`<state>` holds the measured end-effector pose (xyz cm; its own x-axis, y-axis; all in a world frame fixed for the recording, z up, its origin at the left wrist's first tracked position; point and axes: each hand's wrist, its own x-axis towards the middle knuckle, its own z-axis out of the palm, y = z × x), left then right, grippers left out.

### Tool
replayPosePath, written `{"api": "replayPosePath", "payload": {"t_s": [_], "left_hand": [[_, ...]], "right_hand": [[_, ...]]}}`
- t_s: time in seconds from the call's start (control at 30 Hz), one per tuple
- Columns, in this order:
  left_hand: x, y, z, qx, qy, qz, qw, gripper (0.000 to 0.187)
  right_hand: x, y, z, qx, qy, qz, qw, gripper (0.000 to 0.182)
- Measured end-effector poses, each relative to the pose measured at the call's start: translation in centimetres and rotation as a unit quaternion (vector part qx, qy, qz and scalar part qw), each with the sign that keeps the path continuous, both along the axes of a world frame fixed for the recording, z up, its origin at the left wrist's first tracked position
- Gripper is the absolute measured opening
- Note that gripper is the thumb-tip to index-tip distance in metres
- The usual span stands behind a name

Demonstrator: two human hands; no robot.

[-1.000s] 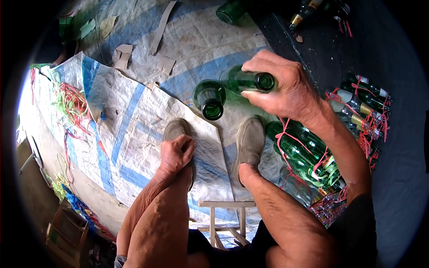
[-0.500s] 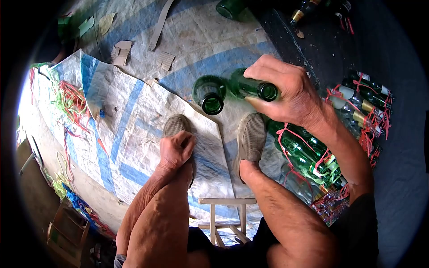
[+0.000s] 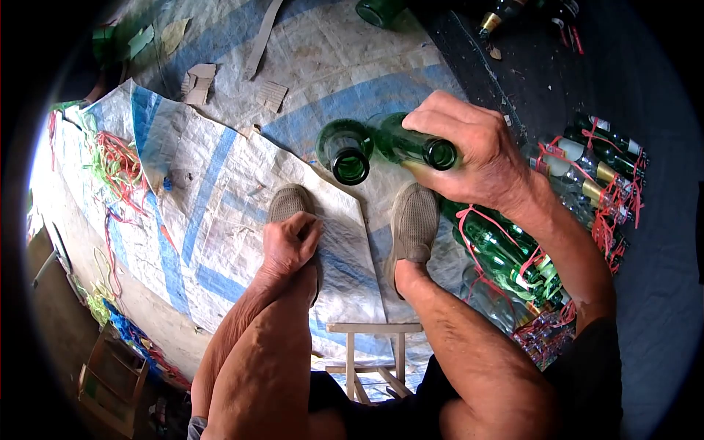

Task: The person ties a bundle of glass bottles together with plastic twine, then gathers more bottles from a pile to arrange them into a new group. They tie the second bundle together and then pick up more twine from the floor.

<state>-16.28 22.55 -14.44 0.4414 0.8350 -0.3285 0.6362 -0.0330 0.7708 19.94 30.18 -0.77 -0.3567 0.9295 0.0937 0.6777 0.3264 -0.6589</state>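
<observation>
My right hand [image 3: 480, 150] is wrapped round the neck and shoulder of a green glass bottle [image 3: 400, 138], whose open mouth faces up toward me. Close beside it, on the left, another green bottle [image 3: 343, 141] stands on the sheet with its mouth uncapped. My left hand [image 3: 290, 242] rests by my left knee, its fingers curled into a loose fist with nothing visible in them. Below my right forearm lies a bundle of green bottles [image 3: 495, 238] tied with pink string.
White and blue woven sheeting [image 3: 220, 191] covers the floor under my shoes. More tied bottles [image 3: 587, 165] lie at right. A green bottle [image 3: 380, 11] is at the top edge. Coloured string [image 3: 121, 169] heaps at left, near cardboard scraps [image 3: 198, 83]. A wooden stool [image 3: 374, 328] shows between my legs.
Almost nothing differs. The view has shifted very slightly; both hands and the two green bottles keep their places, with the right hand still on its bottle.
</observation>
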Motion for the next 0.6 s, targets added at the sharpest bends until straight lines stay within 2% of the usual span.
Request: {"api": "replayPosePath", "payload": {"t_s": [0.6], "left_hand": [[0.06,-0.11,-0.13,0.012,-0.007,0.005,1.0,0.012]], "right_hand": [[0.02,-0.28,-0.32,0.01,0.014,0.018,1.0,0.03]]}}
